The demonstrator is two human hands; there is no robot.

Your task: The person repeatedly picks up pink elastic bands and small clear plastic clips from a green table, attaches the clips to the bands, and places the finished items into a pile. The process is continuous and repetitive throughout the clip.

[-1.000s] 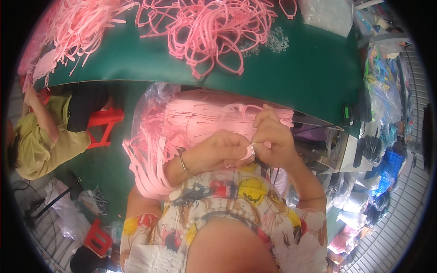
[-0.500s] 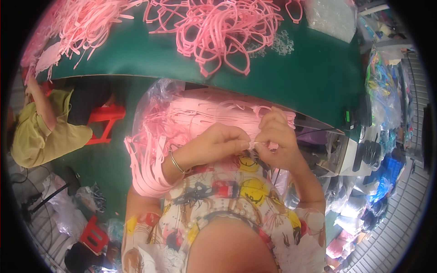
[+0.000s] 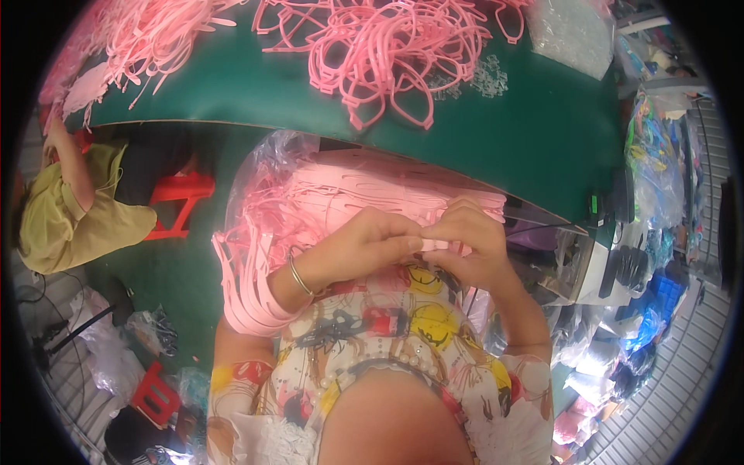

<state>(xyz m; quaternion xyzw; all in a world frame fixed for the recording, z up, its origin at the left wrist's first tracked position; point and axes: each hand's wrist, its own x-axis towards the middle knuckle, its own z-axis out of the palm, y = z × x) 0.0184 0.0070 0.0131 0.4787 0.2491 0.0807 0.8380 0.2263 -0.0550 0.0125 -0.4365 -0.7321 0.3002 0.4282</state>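
My left hand [image 3: 373, 246] and my right hand [image 3: 474, 242] meet in front of my chest, their fingertips almost touching. Both are closed in a pinch on a pink strap [image 3: 435, 245], which shows as a short flat piece between them. The fingers hide most of it, and whatever small part may be joined to it. A loose bunch of pink straps [image 3: 246, 298] hangs beside my left wrist, which wears a bangle [image 3: 298, 275]. Behind my hands lies a thick stack of pink straps [image 3: 364, 190], partly in clear plastic.
On the green table [image 3: 535, 139] lie a heap of looped pink straps [image 3: 395, 54], small clear plastic pieces [image 3: 490, 76] and a clear bag [image 3: 572, 35]. More pink strips [image 3: 159, 39] lie far left. A co-worker [image 3: 81, 198] sits at left near a red stool [image 3: 178, 198].
My right fingers have shifted inward and closed over the strap's joint, beside my left fingertips. The pink loop that stood up by my right fingers has dropped out of sight.
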